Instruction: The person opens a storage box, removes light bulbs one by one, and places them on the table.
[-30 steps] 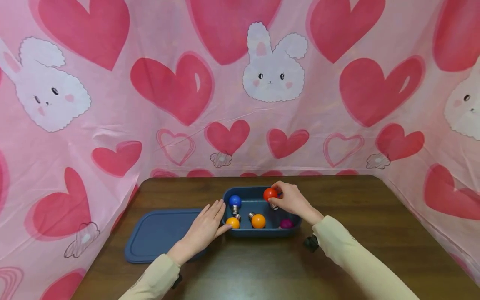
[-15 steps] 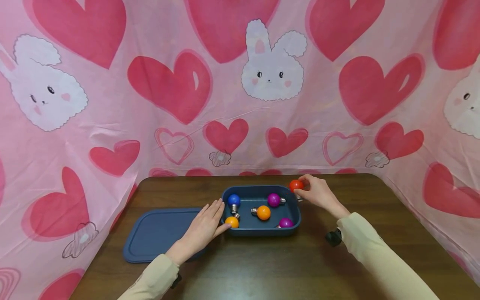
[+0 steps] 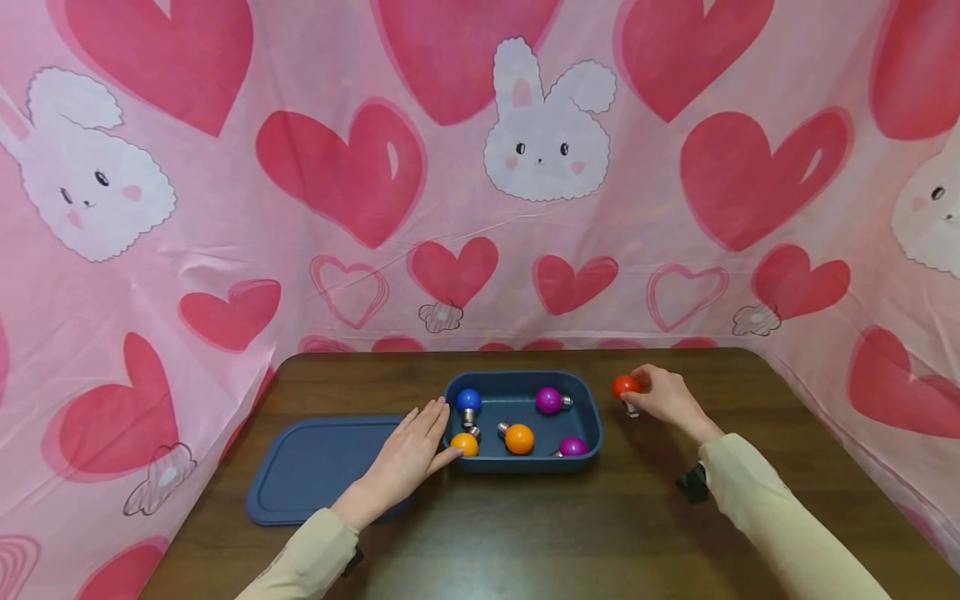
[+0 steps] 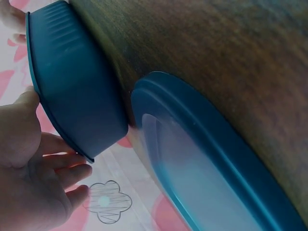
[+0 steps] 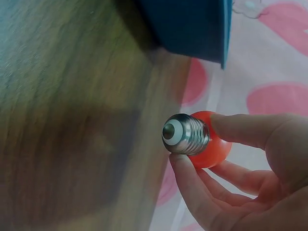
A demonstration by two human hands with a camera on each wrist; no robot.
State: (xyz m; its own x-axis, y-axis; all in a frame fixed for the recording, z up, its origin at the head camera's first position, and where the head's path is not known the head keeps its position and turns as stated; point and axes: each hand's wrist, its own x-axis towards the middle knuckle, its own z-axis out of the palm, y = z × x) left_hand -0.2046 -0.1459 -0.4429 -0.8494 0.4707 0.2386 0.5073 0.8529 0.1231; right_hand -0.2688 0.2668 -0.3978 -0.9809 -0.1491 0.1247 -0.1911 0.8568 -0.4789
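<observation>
A red light bulb [image 3: 626, 386] is pinched between the thumb and fingers of my right hand [image 3: 669, 401], to the right of the blue box. Its metal screw base [image 5: 185, 134] points toward the table in the right wrist view. My left hand [image 3: 408, 454] rests with fairly straight fingers on the left rim of the box [image 3: 525, 465]; its thumb lies along the front left corner. Inside the box lie a blue bulb [image 3: 468, 401], two orange bulbs, one at the middle [image 3: 519, 439] and one at the left corner [image 3: 464, 445], and two purple bulbs [image 3: 548, 400].
A flat blue lid [image 3: 322, 471] lies on the wooden table [image 3: 510, 542] left of the box, partly behind the left forearm. Behind the table hangs a pink cloth [image 3: 637, 208] with hearts and rabbits.
My right hand has carried the red bulb from over the box rightward past its rim, then lower beside it. The middle orange bulb has rolled slightly. My left hand stays at the rim.
</observation>
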